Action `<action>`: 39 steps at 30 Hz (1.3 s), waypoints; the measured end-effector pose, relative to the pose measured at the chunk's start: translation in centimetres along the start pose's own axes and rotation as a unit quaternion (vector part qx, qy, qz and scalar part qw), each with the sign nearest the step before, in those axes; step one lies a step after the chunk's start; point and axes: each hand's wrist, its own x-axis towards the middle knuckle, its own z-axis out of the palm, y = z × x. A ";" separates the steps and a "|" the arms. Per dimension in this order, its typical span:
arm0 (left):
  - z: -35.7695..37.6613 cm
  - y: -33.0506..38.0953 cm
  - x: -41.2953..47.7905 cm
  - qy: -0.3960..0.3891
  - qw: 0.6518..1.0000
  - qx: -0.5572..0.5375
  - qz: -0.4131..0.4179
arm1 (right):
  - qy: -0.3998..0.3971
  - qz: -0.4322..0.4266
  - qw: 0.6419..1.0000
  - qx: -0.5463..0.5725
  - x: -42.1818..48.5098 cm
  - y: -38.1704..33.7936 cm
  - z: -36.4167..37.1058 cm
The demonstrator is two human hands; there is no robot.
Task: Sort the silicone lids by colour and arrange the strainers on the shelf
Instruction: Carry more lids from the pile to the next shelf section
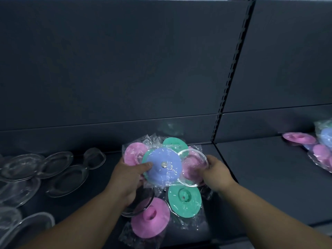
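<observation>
The left hand (129, 175) is pinching the plastic-wrapped blue lid (163, 168), thumb on top. The right hand (218, 174) is gripping a round mesh strainer (195, 165) at its right edge.

2 bare forearms (86, 218) — left hand (128, 175), right hand (218, 172).

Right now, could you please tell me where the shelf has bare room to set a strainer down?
Widest: the right shelf bay, between the slotted upright and the far-right bagged lids. Narrower: the strip between the strainer cluster and the left hand. Crowded: the centre lid pile and the left end.
</observation>
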 end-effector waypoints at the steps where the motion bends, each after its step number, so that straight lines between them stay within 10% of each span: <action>1: 0.0 -0.1 0.0 0.003 1.000 0.002 0.002 | -0.023 -0.011 1.000 0.008 0.0 -0.1 0.2; 8: -0.1 0.3 0.0 0.032 0.999 0.007 0.018 | -0.045 -0.135 0.985 -0.095 -0.1 -1.0 1.1; 15: -0.7 0.0 0.1 0.057 0.997 0.021 0.040 | -0.043 -0.039 0.963 -0.262 1.2 -0.2 -0.4; 33: 0.0 1.9 0.3 -0.025 0.996 0.046 0.079 | 0.247 -0.090 0.965 0.010 -4.1 -4.6 -3.9; 39: -0.6 2.2 -1.6 -0.151 0.985 0.066 0.058 | 0.206 0.007 0.946 0.250 -10.9 -6.2 0.8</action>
